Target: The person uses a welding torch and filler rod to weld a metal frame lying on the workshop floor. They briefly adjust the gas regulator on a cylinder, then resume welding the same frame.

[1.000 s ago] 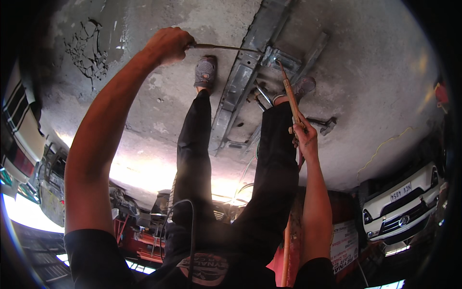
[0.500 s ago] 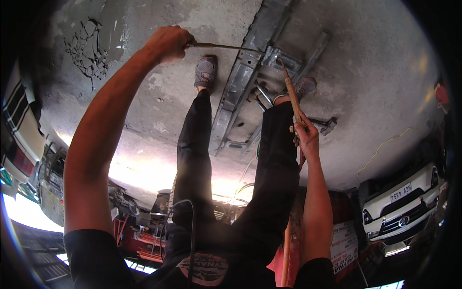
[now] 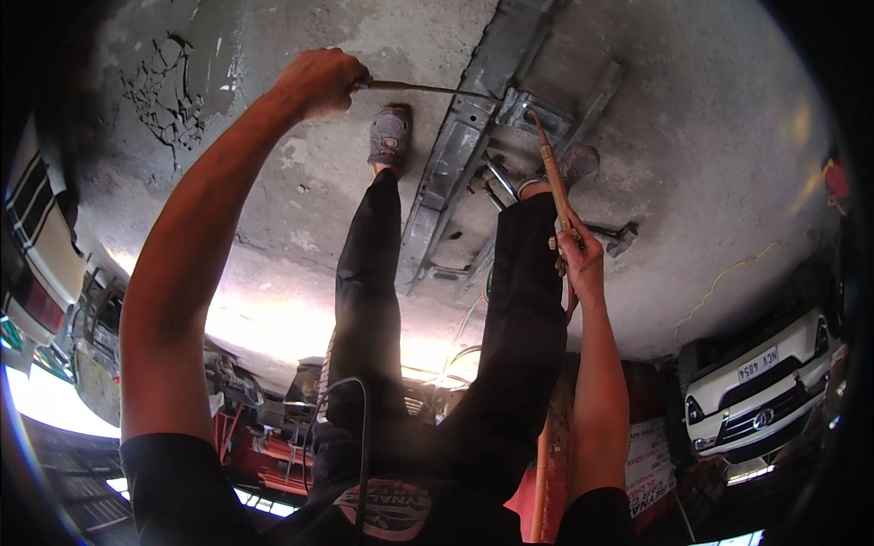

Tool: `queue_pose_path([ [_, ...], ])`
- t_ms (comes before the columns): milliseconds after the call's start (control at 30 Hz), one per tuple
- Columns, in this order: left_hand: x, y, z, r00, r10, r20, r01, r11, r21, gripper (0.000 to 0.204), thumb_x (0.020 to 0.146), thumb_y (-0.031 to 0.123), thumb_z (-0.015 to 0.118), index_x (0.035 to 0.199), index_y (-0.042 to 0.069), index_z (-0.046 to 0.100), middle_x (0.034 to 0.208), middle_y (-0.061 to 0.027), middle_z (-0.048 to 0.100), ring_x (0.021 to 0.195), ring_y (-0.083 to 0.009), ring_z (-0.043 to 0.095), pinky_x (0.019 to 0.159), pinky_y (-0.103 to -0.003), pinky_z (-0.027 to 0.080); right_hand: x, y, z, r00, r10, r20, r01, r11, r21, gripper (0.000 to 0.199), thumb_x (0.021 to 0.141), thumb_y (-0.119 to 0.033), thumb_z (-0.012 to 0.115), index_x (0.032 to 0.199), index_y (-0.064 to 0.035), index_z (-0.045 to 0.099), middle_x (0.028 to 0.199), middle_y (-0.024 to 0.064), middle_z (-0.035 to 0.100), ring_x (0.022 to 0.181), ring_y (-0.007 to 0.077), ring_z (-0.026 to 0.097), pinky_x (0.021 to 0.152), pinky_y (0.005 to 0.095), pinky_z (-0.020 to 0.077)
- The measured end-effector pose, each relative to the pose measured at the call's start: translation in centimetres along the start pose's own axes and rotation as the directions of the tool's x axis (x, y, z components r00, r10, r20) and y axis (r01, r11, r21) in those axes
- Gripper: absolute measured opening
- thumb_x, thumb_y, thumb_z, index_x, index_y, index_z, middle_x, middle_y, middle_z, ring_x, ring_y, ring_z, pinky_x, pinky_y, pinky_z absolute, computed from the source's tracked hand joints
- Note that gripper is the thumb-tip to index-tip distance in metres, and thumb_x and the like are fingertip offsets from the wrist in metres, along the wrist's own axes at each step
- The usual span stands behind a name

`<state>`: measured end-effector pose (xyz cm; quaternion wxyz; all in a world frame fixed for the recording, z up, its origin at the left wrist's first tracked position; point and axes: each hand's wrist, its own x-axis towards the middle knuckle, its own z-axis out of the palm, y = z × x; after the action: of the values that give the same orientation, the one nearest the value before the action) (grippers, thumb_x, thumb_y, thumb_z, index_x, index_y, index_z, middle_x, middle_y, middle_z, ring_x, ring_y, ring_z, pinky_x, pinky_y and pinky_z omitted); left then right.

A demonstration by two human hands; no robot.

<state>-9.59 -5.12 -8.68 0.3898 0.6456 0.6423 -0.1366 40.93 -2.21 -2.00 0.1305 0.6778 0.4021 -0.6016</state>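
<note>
My left hand is closed around one end of a long thin metal rod. The rod's far end reaches the long grey steel rail on the floor, close to a small bracket at its side. In my right hand is a brass-coloured gas torch, gripped by its valve end. Its narrow tip points at the bracket, where a small bright spot shows. Whether the tip touches the metal cannot be made out. My fingers hide part of the torch body and the rod's near end.
A hammer lies right of my right leg. My shoes stand either side of the rail. Dark scraps lie on the concrete floor at far left, and a thin yellow cord at right. A white vehicle stands at lower right.
The torch tip has shifted very slightly to the right at the bracket. My left hand and the rod hold still.
</note>
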Motion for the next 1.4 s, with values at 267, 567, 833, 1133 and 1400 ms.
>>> queue_pose_path([
  [267, 0.2, -0.3, 0.2, 1.000, 0.005, 0.000, -0.005, 1.000, -0.016, 0.027, 0.075, -0.001, 0.067, 0.097, 0.011, 0.078, 0.087, -0.0142, 0.075, 0.086, -0.0359, 0.074, 0.076, -0.046, 0.057, 0.1, -0.2, 0.0, 1.000, 0.008, -0.003, -0.008, 1.000, 0.009, 0.050, 0.098, -0.018, 0.065, 0.148, -0.0175, 0.061, 0.078, 0.0015, 0.066, 0.054, 0.0086, 0.059, 0.049, 0.0257, 0.0492],
  [567, 0.4, 0.1, -0.3, 0.996, -0.049, 0.077, 0.048, 0.999, 0.014, 0.029, 0.084, 0.003, 0.071, 0.109, 0.013, 0.080, 0.094, -0.0130, 0.077, 0.092, -0.0344, 0.073, 0.083, -0.046, 0.057, 0.1, -0.7, 0.2, 1.000, 0.026, -0.013, -0.026, 1.000, 0.002, 0.051, 0.098, -0.019, 0.064, 0.149, -0.0170, 0.060, 0.080, 0.0017, 0.067, 0.055, 0.0085, 0.059, 0.049, 0.0255, 0.0487],
  [833, 0.4, -0.1, -0.3, 0.998, -0.021, 0.055, 0.020, 1.000, 0.012, 0.029, 0.083, 0.002, 0.071, 0.109, 0.013, 0.080, 0.092, -0.0131, 0.077, 0.089, -0.0342, 0.073, 0.079, -0.046, 0.058, 0.3, -0.7, 0.2, 1.000, 0.007, -0.013, -0.007, 1.000, 0.001, 0.051, 0.097, -0.019, 0.065, 0.149, -0.0166, 0.060, 0.081, 0.0022, 0.068, 0.054, 0.0086, 0.058, 0.049, 0.0251, 0.0482],
  [1133, 0.5, -0.8, 0.2, 0.999, -0.022, 0.043, 0.022, 1.000, 0.006, 0.030, 0.083, 0.001, 0.071, 0.109, 0.014, 0.080, 0.094, -0.0114, 0.077, 0.089, -0.0332, 0.074, 0.080, -0.045, 0.058, 0.7, -0.4, 0.1, 1.000, -0.006, -0.017, 0.006, 1.000, 0.021, 0.052, 0.098, -0.018, 0.065, 0.149, -0.0156, 0.060, 0.082, 0.0023, 0.068, 0.053, 0.0085, 0.058, 0.047, 0.0250, 0.0471],
  [1400, 0.6, -1.0, 0.3, 1.000, -0.011, 0.024, 0.011, 1.000, 0.003, 0.029, 0.082, 0.001, 0.071, 0.108, 0.012, 0.080, 0.091, -0.0119, 0.077, 0.088, -0.0332, 0.073, 0.079, -0.045, 0.058, 1.1, -0.1, 0.0, 0.999, -0.037, -0.012, 0.037, 0.999, 0.030, 0.051, 0.098, -0.016, 0.064, 0.149, -0.0132, 0.059, 0.083, 0.0024, 0.068, 0.053, 0.0081, 0.058, 0.047, 0.0251, 0.0466],
])
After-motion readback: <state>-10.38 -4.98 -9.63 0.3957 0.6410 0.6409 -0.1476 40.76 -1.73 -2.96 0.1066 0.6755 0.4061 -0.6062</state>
